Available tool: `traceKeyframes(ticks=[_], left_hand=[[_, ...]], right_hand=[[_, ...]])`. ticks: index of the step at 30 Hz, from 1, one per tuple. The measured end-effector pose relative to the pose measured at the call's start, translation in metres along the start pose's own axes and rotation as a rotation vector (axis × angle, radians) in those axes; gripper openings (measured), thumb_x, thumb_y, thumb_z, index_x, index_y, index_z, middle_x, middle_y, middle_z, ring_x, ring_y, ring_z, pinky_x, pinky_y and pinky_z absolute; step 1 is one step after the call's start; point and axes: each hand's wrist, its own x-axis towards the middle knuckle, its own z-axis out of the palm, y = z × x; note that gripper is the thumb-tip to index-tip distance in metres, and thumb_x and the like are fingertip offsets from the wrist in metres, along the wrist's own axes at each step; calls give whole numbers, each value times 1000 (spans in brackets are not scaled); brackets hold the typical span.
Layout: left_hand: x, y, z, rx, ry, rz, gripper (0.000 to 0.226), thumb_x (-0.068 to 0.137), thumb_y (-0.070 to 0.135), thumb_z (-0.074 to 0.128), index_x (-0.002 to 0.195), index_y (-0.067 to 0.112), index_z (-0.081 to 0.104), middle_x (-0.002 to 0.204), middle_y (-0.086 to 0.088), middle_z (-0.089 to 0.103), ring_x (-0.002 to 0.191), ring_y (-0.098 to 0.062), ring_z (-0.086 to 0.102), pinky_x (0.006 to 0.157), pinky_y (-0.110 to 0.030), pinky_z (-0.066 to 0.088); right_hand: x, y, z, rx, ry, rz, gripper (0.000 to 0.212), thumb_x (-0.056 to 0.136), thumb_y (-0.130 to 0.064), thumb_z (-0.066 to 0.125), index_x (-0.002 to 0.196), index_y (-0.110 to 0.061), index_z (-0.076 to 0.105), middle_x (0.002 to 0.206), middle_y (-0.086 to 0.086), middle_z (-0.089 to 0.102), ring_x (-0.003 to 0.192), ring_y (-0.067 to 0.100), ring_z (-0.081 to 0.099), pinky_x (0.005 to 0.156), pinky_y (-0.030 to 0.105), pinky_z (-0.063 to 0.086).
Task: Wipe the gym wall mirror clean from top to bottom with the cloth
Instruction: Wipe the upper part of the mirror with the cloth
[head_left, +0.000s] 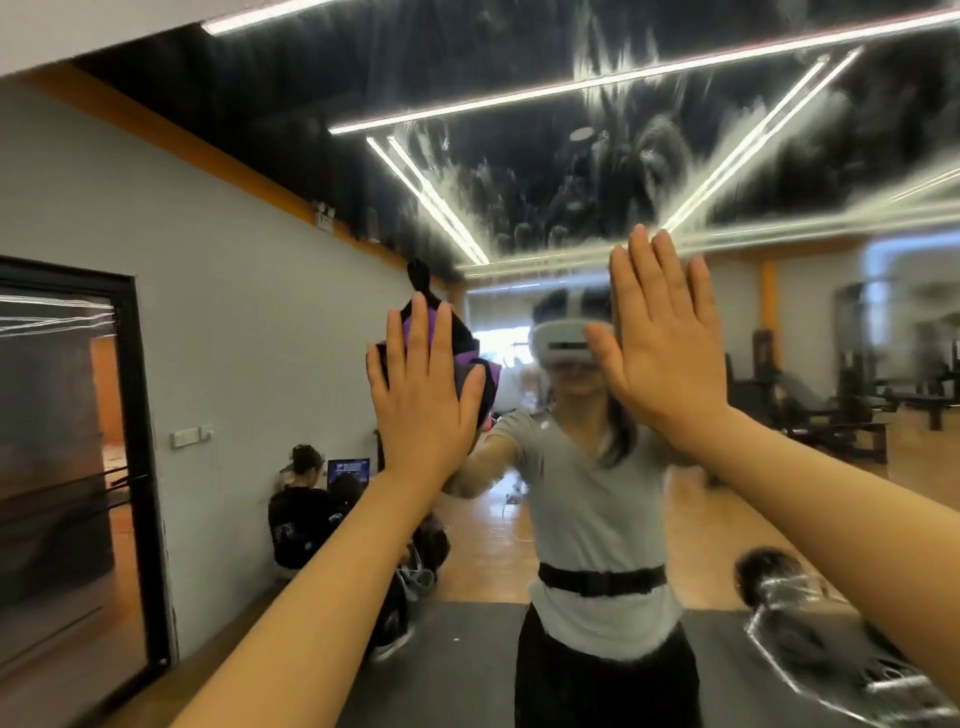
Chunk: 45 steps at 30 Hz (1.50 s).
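Observation:
The wall mirror (571, 171) fills the view, with white smears and streaks across its upper part. My left hand (423, 400) presses a purple and black cloth (467, 343) flat against the glass with straight fingers, left of centre. My right hand (660, 343) is raised flat on or just before the glass to the right, fingers straight, holding nothing. My own reflection stands between the two hands.
In the reflection a grey wall and a dark-framed doorway (67, 457) lie at the left, people sit on the floor by a laptop (348, 470), gym machines (857, 405) stand at the right, and a dark mat (467, 654) lies below.

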Motion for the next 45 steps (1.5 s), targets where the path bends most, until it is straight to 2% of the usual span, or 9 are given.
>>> traceKeyframes(ticks=[5,7,10,17,23,27,31,40,45], left_hand=[[68,-21,-20,-42,29,17,71,99,53,19,159,15,17,167,-9,9,154,-30,4,122,-50,7],[99,-31,-28,-32,40,40,68,102,52,23,159,17,15,168,-8,6,154,-30,2,123,-50,6],[120,-42,-30,-31,45,118,65,104,51,28,160,18,15,168,-7,6,154,-29,2,122,-50,3],[74,-75,-17,-45,55,278,70,99,54,24,159,17,20,167,-9,12,153,-31,8,121,-48,3],[17,-104,-4,-60,36,402,68,99,50,33,157,15,26,166,-10,17,153,-32,11,121,-51,6],[18,-107,-2,-67,34,422,67,99,50,34,156,17,28,166,-8,16,153,-31,9,122,-52,6],[30,-109,-1,-74,71,474,66,99,50,36,156,17,29,165,-8,17,153,-30,12,121,-53,9],[120,-100,-28,-59,99,305,67,100,53,26,157,18,26,166,-8,17,153,-30,11,122,-50,4],[118,-96,-27,-89,119,249,67,99,52,26,156,17,29,165,-9,21,152,-31,14,122,-50,8]], right_hand=[[4,-8,-5,10,68,35,68,102,-46,34,154,-2,32,162,19,24,151,33,20,123,40,0],[9,-24,-6,34,100,76,67,102,-43,32,154,-1,30,163,20,22,152,32,18,123,37,-3],[15,-64,1,50,150,150,67,103,-42,27,154,1,30,162,20,23,151,33,19,123,39,0],[17,-139,28,134,117,197,64,103,-38,28,154,0,30,163,17,23,152,30,18,123,28,-8],[20,-157,37,54,102,257,64,103,-39,25,154,-2,32,163,16,25,152,31,19,122,33,-7],[19,-157,37,38,85,262,65,103,-41,23,156,-3,28,164,14,21,153,29,15,123,41,0],[16,-156,40,-11,89,252,64,104,-40,28,157,-5,25,165,13,19,153,28,13,124,39,-2],[14,-155,44,-34,88,242,65,104,-41,27,157,-4,23,165,15,18,153,29,12,124,42,1],[14,-155,45,-39,78,240,65,104,-42,25,157,-4,21,166,14,16,154,28,10,124,43,0]])
